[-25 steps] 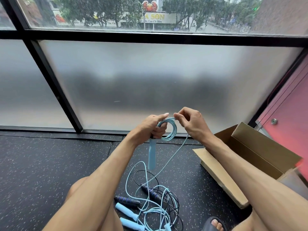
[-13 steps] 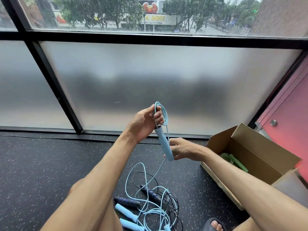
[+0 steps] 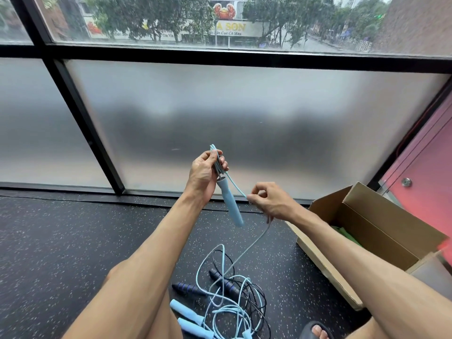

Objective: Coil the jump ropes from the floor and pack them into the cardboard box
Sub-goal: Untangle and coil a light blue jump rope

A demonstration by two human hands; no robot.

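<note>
Left hand (image 3: 204,173) gripped blue rope (image 3: 247,255) coils and handle (image 3: 231,205); right hand (image 3: 270,200) pinched its cord. Tangled ropes (image 3: 234,307) lay on floor (image 3: 61,241) below, box (image 3: 381,231) open at right.

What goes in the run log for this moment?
step: coiling | left hand: grips light blue rope loops, handle hanging | right hand: pinches cord | box: open | other ropes: on floor

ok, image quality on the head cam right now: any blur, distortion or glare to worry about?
Head view: soft daylight, no glare, no hard shadows; wide-angle bowing bends the window frame; left hand and right hand look sharp, but the hanging light blue handle smears at its lower tip; the cardboard box has a blurred red patch at its near corner.
</note>
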